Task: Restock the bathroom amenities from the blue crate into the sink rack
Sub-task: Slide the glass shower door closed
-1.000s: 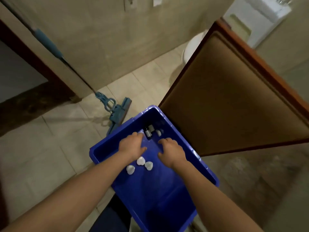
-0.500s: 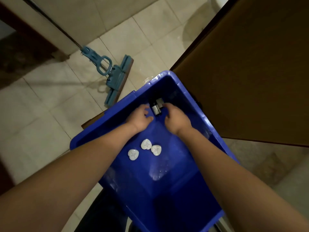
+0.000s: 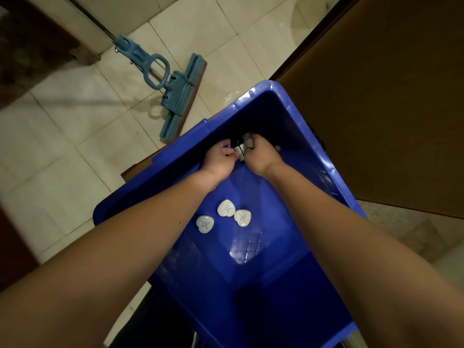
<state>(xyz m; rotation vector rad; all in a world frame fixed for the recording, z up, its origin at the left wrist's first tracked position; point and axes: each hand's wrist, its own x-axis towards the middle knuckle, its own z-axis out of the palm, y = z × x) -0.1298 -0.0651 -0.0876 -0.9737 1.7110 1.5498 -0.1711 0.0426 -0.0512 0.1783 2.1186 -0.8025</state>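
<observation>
Since the frame half a second earlier, both our hands had pushed deeper into the far corner of the blue crate [image 3: 334, 172], and the view had dropped closer over it. Our left hand [image 3: 219, 160] and right hand [image 3: 262, 156] met at the centre of the frame, fingers curled in around a small cluster of dark and white amenity bottles [image 3: 240, 146]. Each hand looked closed on part of that cluster, though the corner was dim and we could not tell which bottle either hand actually held, or how many there were. Both forearms ran down to the lower corners of the frame.

Below the hands, three white heart-shaped soaps [image 3: 227, 207] lay loose on the crate floor, two of them touching and the third just beside them toward the left. A patch of light glinted on the crate bottom lower down.

Beyond the crate's far rim, in the upper left of the frame, a blue sponge mop [image 3: 179, 96] rested on the pale tiled floor [image 3: 62, 121]. A brown wooden door [image 3: 389, 96] filled the upper right, just beside the crate's right wall.
</observation>
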